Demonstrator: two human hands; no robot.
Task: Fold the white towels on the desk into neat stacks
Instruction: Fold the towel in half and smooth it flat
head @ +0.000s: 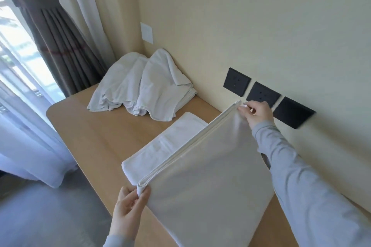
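A white towel (204, 182), folded into several layers, is held up over the wooden desk (96, 138). My left hand (128, 210) pinches its near corner at the fold. My right hand (255, 115) pinches the far corner, close to the wall. The towel's upper edge runs taut between both hands, and its body hangs down toward me. Beneath and to the left lies a folded white towel (164, 148), flat on the desk. A crumpled heap of white towels (144, 84) sits in the far corner of the desk.
Three black wall sockets (263, 94) line the cream wall just behind my right hand. A white wall plate (147, 33) is above the heap. Grey and sheer curtains (52, 32) hang left of the desk beside a bright window. The desk's rounded left edge drops to grey floor.
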